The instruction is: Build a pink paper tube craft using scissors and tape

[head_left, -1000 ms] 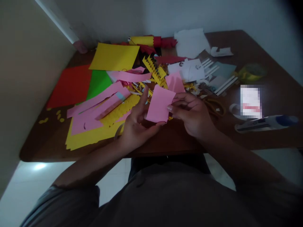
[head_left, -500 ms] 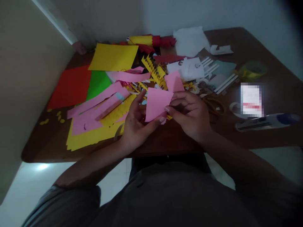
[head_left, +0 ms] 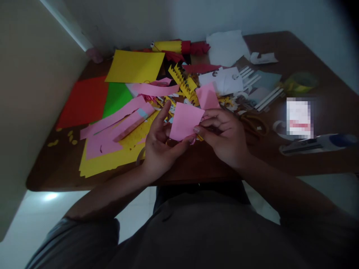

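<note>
A small four-sided piece of pink paper (head_left: 185, 121) is held up over the front of the table. My right hand (head_left: 228, 138) pinches its right edge between thumb and fingers. At its lower edge lies the thumb of my left hand (head_left: 161, 147), whose index finger points up beside the left side; the other left fingers are partly hidden behind the sheet. Just beyond my right fingers lies another pink paper piece (head_left: 208, 96). Yellow zigzag-cut strips (head_left: 182, 83) and small scraps are heaped behind my hands.
Yellow (head_left: 134, 66), red (head_left: 81, 101) and green sheets lie left, with pink strips (head_left: 117, 116) over yellow paper. A yellow-red paper figure (head_left: 171, 47) sits at the back. Scissors (head_left: 256, 124), a tape roll (head_left: 301, 83) and a white-blue tube (head_left: 319, 144) are on the right.
The pink paper has tilted slightly, its lower left corner shifting left and up. My left index finger has lifted a little away from it. My right hand keeps its pinch.
</note>
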### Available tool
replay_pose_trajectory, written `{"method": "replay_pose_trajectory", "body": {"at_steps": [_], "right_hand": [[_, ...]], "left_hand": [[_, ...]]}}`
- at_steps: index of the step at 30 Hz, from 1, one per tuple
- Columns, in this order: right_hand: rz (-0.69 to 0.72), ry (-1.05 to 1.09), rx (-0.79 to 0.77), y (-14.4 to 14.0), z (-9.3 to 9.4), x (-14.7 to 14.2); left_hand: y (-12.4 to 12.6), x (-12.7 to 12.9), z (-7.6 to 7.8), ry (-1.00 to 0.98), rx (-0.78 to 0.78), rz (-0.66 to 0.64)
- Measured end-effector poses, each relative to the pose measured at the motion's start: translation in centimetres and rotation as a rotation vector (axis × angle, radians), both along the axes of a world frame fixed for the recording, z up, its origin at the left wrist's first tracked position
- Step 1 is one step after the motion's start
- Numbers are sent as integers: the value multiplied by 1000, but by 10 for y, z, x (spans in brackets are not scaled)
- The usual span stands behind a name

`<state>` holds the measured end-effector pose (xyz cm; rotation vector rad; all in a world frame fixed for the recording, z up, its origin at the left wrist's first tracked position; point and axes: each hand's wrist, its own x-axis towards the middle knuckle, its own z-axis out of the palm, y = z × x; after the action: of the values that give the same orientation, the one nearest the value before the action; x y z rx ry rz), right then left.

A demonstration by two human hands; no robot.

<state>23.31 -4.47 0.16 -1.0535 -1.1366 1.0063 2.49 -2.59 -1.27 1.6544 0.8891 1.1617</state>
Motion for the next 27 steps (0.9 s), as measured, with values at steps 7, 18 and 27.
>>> {"method": "replay_pose_trajectory", "body": {"at_steps": [7,18,27], "right_hand": [[12,65,-7,4,0,2],[6,0,-6,2,4,6],[-23,-57,32,-1,6,4]], "left_hand": [[-3,2,4,-3,80,9],[-1,0,-1,42,62,6],[2,2,3,1,26,6]]}}
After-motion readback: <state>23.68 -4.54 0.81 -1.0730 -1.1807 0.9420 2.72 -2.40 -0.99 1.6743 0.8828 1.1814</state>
